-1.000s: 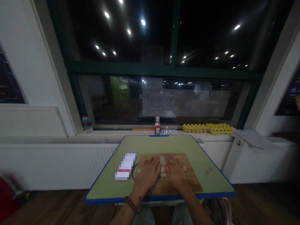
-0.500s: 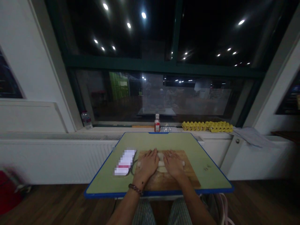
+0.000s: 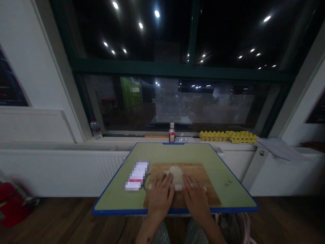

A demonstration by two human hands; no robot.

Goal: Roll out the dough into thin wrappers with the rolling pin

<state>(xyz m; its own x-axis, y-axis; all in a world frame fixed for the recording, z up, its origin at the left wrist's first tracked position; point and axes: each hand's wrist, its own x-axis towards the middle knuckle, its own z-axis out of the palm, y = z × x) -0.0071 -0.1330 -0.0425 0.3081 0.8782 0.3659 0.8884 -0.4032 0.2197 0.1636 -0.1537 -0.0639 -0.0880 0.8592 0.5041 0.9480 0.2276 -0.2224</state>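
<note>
A pale rolling pin (image 3: 178, 187) lies crosswise on a wooden board (image 3: 212, 199), its middle showing between my hands. My left hand (image 3: 160, 191) rests flat over its left part, fingers stretched forward. Over the right part lies my right hand (image 3: 195, 190), also flat with extended fingers and a ring on one of them. Beyond the pin, a thin sheet of whitish dough (image 3: 176, 173) spreads on the board between my fingertips. Whatever dough is under the pin and palms is hidden.
The board sits on a small green table (image 3: 228, 200) with a blue edge. A phone (image 3: 137, 176) lies left of the board. On the sill stand a red-labelled bottle (image 3: 172, 133), a water bottle (image 3: 95, 129) and yellow egg cartons (image 3: 228, 136).
Both hands and the rolling pin have moved back toward me across the board. More of the dough's far part is now uncovered.
</note>
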